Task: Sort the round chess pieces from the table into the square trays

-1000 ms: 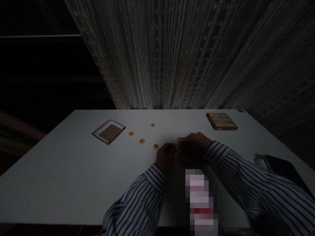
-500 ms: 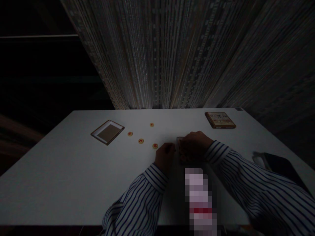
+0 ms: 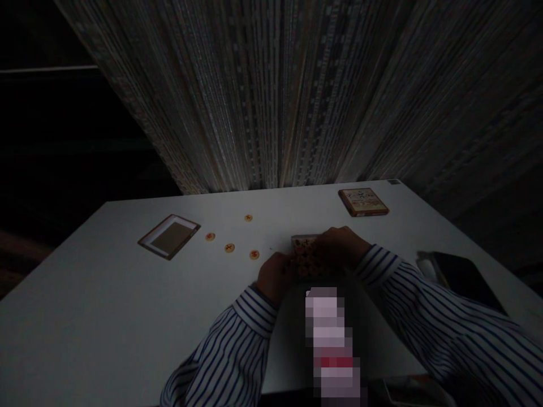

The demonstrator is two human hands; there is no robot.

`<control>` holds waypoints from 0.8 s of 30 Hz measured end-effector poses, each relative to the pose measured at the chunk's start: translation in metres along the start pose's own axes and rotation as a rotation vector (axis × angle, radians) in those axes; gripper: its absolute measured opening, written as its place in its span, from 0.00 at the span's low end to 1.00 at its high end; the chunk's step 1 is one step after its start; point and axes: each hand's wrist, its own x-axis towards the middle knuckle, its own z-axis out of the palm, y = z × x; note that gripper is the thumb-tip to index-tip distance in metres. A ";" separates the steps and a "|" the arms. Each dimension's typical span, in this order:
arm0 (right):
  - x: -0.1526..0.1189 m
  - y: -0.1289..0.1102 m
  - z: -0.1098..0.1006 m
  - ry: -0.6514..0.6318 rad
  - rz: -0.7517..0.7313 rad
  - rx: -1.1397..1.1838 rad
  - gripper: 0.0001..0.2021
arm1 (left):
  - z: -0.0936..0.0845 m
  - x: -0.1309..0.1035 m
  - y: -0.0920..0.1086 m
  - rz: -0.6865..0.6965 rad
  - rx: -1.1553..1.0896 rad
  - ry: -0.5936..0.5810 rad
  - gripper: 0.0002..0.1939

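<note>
A small tray of round Chinese chess pieces [image 3: 308,261] lies in deep shadow between my hands, several pieces showing in rows. My left hand [image 3: 275,276] is closed at the tray's left side, its fingertips dark against the edge. Curled over the right side is my right hand [image 3: 339,247], which covers part of the pieces. To the left, loose round pieces with red marks lie on the white table: a near one [image 3: 254,255], a middle one [image 3: 229,247], a left one [image 3: 210,237] and a far one [image 3: 248,217].
An open box lid [image 3: 146,244] lies at the left. At the back right sits a brown box [image 3: 363,202] with a printed top. A dark flat object [image 3: 464,277] rests near my right sleeve. A pixelated pink-white patch [image 3: 333,339] covers the near middle. A curtain [image 3: 263,102] hangs behind the table.
My left hand has moved from beside the tray to its left edge. More pieces in the tray now show between my hands. The whole view has shifted slightly.
</note>
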 end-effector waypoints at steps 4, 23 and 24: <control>0.009 -0.004 0.000 -0.024 -0.035 -0.016 0.10 | -0.003 0.000 0.004 -0.002 0.048 -0.046 0.13; 0.010 0.001 -0.002 0.052 -0.024 0.022 0.13 | -0.013 -0.015 0.005 -0.018 -0.038 0.060 0.12; 0.010 0.000 -0.004 0.067 -0.038 0.036 0.15 | -0.018 -0.019 0.004 -0.016 -0.037 0.062 0.12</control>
